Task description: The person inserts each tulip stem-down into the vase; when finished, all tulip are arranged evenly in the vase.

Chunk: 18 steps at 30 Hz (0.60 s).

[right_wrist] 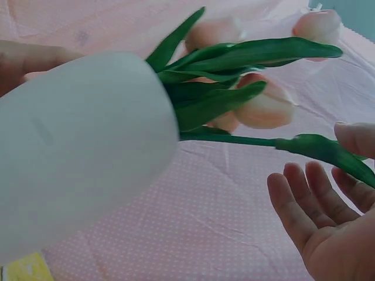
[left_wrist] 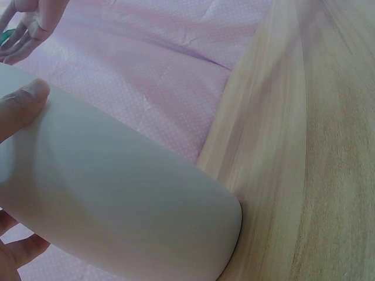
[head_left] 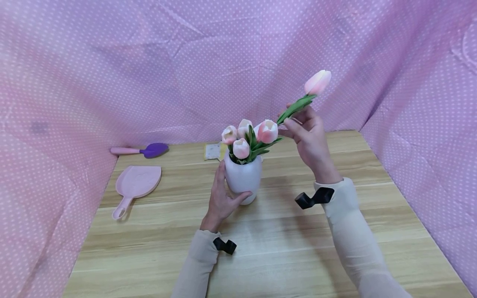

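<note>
A white vase (head_left: 244, 178) stands on the table with several pink-and-white tulips (head_left: 241, 148) bunched in its mouth. My left hand (head_left: 220, 203) grips the vase's side, thumb across the front near the base in the head view. To the right and above, my right hand (head_left: 313, 145) pinches a single tulip (head_left: 318, 82) by its green leaves, the bloom pointing up and right. In the right wrist view, this tulip's thin green stem (right_wrist: 234, 139) runs from the fingers to the vase rim, where its lower end is hidden.
A purple trowel (head_left: 154, 150) with a pink handle lies at the back left of the wooden table (head_left: 261, 256). Nearer sits a pink dustpan (head_left: 138, 181). Behind the vase is a yellow-edged packet (head_left: 213, 152). Pink dotted cloth (head_left: 186, 82) hangs around the back and sides.
</note>
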Motion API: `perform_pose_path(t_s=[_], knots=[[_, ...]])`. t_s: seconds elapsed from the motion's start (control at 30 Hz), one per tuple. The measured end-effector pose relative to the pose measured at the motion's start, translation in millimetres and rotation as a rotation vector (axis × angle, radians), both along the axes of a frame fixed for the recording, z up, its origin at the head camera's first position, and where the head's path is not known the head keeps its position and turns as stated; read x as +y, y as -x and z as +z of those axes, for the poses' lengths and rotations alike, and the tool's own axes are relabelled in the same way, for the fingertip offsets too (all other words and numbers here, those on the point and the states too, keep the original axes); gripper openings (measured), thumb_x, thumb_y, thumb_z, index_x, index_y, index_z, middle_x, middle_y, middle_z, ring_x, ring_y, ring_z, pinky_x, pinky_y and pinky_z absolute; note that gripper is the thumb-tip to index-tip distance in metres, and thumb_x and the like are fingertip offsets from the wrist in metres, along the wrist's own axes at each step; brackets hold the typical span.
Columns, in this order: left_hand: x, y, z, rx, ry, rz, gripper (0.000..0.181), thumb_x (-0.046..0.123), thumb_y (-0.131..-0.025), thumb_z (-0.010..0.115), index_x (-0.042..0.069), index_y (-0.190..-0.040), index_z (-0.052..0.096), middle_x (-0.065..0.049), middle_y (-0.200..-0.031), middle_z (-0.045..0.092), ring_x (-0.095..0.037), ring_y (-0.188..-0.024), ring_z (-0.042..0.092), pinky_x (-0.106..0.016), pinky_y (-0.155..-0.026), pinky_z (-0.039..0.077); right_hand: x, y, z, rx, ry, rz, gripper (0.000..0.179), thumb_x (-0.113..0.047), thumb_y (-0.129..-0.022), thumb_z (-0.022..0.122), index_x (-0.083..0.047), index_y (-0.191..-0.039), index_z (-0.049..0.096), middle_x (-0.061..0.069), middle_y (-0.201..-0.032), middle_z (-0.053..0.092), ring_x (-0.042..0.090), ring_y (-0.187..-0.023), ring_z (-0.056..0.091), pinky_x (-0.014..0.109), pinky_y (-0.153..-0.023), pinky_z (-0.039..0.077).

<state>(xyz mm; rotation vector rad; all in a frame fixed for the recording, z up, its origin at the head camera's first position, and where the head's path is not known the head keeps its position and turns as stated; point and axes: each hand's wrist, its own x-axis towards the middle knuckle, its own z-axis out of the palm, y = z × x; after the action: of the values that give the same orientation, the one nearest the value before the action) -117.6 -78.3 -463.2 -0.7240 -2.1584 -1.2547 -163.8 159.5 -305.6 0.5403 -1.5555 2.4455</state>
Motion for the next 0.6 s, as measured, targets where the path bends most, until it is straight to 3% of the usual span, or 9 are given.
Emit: perform_pose_path(t_s=[0.13, 0.33, 0.47, 0.6], knots=[[0.2, 0.0, -0.4, -0.002, 0.004, 0.003, 0.106, 0.054, -0.084, 0.07, 0.015, -0.161, 0.008, -0.032, -0.151, 0.036, -0.048, -0.134, 0.046, -0.065, -0.107, 0.045, 4, 2.3, 7.5, 0.05, 0.074, 0.011, 0.022, 0.007, -0.094, 0.06, -0.007, -0.11, 0.065, 0.004, -0.094, 0.074, 0.015, -0.086, 0.073, 0.034, -0.077, 0.065], [0.3, 0.0, 0.3, -0.005, 0.004, 0.0, 0.107, 0.051, -0.083, 0.073, 0.015, -0.16, 0.008, -0.03, -0.152, 0.036, -0.047, -0.134, 0.046, -0.064, -0.107, 0.045, 1, 3.0, 11.3, 0.062, 0.068, -0.005, 0.015, 0.005, -0.092, 0.065, -0.008, -0.098, 0.068, 0.003, -0.089, 0.074, 0.015, -0.082, 0.073, 0.033, -0.074, 0.065], [0.1, 0.2, 0.0, -0.01, 0.006, 0.002, 0.11, 0.047, -0.081, 0.078, 0.015, -0.16, 0.009, -0.029, -0.152, 0.036, -0.047, -0.134, 0.047, -0.064, -0.106, 0.046, -4, 3.0, 9.4, 0.05, 0.031, -0.034, 0.021, 0.008, -0.092, 0.063, -0.012, -0.093, 0.07, 0.0, -0.087, 0.074, 0.012, -0.08, 0.073, 0.029, -0.073, 0.064], [0.3, 0.2, 0.1, -0.01, 0.006, 0.002, 0.107, 0.051, -0.083, 0.074, 0.016, -0.16, 0.008, -0.029, -0.152, 0.036, -0.047, -0.134, 0.047, -0.064, -0.106, 0.046, -10, 3.0, 5.2, 0.029, -0.065, -0.07, 0.031, 0.013, -0.092, 0.058, -0.015, -0.09, 0.07, -0.004, -0.084, 0.073, 0.008, -0.077, 0.071, 0.023, -0.071, 0.063]])
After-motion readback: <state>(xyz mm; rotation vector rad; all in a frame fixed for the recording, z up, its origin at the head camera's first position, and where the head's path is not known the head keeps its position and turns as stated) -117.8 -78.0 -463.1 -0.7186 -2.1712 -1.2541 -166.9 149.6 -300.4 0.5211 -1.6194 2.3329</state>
